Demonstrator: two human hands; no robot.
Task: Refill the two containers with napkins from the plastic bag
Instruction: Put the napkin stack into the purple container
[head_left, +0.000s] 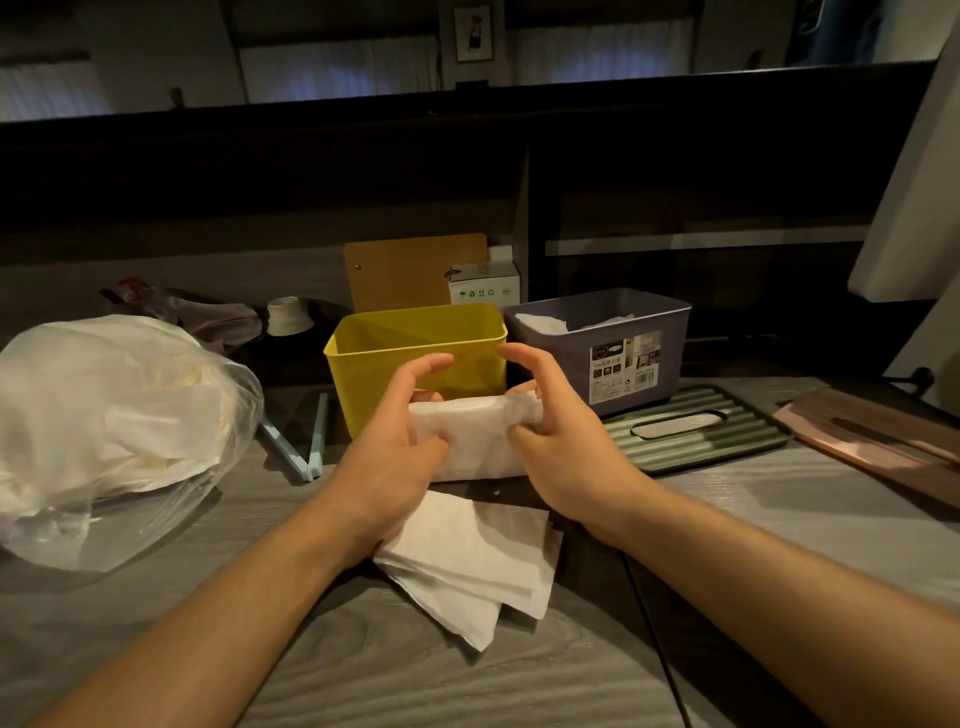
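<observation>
A folded stack of white napkins (475, 436) is held between both hands just in front of the yellow container (415, 338). My left hand (400, 436) grips its left end and my right hand (556, 436) grips its right end. The yellow container looks empty inside. To its right stands a grey container (597, 348) with some white napkins in it. A clear plastic bag (114, 426) full of napkins lies at the left. More loose napkins (467, 561) lie on the table under my left wrist.
A green ribbed lid with a slot (696, 431) lies right of the grey container, and a brown wooden lid (872, 436) lies further right. A pale blue clip (311, 441) lies by the bag. A board and a small white box stand behind the containers.
</observation>
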